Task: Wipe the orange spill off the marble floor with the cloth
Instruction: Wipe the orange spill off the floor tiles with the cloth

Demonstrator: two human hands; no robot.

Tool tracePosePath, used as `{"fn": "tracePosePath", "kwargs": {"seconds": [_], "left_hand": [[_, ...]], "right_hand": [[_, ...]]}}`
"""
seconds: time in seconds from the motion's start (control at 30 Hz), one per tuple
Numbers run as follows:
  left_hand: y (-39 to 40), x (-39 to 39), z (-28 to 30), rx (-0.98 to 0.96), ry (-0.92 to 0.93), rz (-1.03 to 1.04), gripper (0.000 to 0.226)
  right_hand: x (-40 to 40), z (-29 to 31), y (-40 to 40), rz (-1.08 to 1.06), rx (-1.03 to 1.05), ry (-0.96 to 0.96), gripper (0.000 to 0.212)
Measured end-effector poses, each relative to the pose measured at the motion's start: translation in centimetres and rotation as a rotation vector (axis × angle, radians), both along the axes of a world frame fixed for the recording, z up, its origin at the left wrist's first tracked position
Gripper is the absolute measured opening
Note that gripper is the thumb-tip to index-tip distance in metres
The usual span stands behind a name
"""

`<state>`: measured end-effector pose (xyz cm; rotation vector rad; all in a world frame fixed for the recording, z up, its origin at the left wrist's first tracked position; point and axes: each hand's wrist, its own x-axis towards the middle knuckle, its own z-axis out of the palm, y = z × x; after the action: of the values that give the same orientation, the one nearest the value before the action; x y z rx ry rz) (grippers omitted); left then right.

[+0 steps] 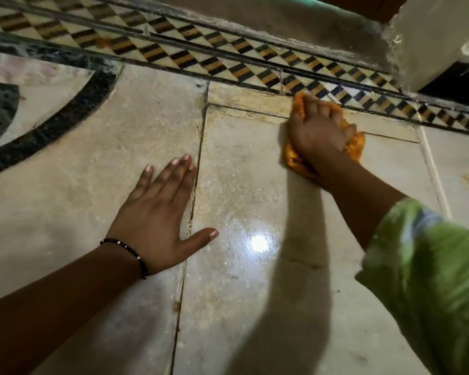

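My right hand [318, 131] lies on top of a crumpled orange cloth [295, 158] and presses it onto the marble floor [255, 185], close to the patterned border. Its fingers curl over the cloth. My left hand [160, 212] rests flat on the floor with fingers spread, to the left of the cloth and across a tile joint. A faint yellowish stain [255, 102] shows on the marble strip left of the cloth. A small orange mark [467, 181] sits on the tile at the far right. The floor looks wet and shiny.
A checkered black, orange and white tile border [228, 59] runs diagonally behind the cloth. A raised stone step [255, 20] and a white wall corner [428, 41] stand beyond it. A black curved inlay [52, 120] is at the left.
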<state>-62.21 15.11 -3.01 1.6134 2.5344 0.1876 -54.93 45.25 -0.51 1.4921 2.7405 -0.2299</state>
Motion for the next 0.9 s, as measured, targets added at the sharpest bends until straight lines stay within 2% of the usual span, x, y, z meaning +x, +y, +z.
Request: {"fn": "tracePosePath", "kwargs": {"seconds": [0.1, 0.2, 0.27, 0.37, 0.43, 0.5, 0.57, 0.63, 0.7, 0.8, 0.9], "left_hand": [[0.1, 0.0, 0.1, -0.007, 0.003, -0.012, 0.102], [-0.2, -0.2, 0.2, 0.0, -0.018, -0.023, 0.101], [-0.4, -0.3, 0.2, 0.002, -0.027, -0.021, 0.101], [-0.3, -0.2, 0.2, 0.01, -0.039, -0.013, 0.102], [-0.3, 0.0, 0.2, 0.012, -0.045, -0.003, 0.102], [-0.1, -0.1, 0.3, 0.015, -0.04, -0.001, 0.102], [-0.2, -0.2, 0.2, 0.018, -0.034, -0.006, 0.102], [-0.1, -0.2, 0.3, 0.009, -0.029, -0.011, 0.103], [-0.2, -0.3, 0.3, 0.005, -0.036, -0.005, 0.103], [-0.1, -0.1, 0.4, -0.004, -0.036, 0.001, 0.104], [0.1, 0.0, 0.6, -0.026, -0.014, -0.006, 0.104]], "right_hand": [[-2.7, -0.4, -3.7, 0.293, 0.016, -0.01, 0.064], [1.9, -0.2, -7.0, 0.502, 0.02, 0.013, 0.065], [7.0, -0.1, -7.3, 0.533, 0.057, 0.001, 0.065], [9.2, 0.1, -4.9, 0.348, 0.044, -0.087, 0.068], [5.6, 0.2, -3.4, 0.218, 0.02, -0.056, 0.067], [-0.1, 0.2, -2.9, 0.175, -0.026, -0.003, 0.063], [-4.9, -0.2, -4.3, 0.316, -0.02, -0.012, 0.062], [-6.6, -0.1, -6.7, 0.522, 0.002, -0.024, 0.061], [-4.1, 0.2, -8.1, 0.678, 0.049, -0.019, 0.059], [5.8, 0.6, -7.9, 0.85, 0.072, -0.031, 0.058], [14.4, 1.4, -3.2, 0.847, 0.015, -0.135, 0.06]]}}
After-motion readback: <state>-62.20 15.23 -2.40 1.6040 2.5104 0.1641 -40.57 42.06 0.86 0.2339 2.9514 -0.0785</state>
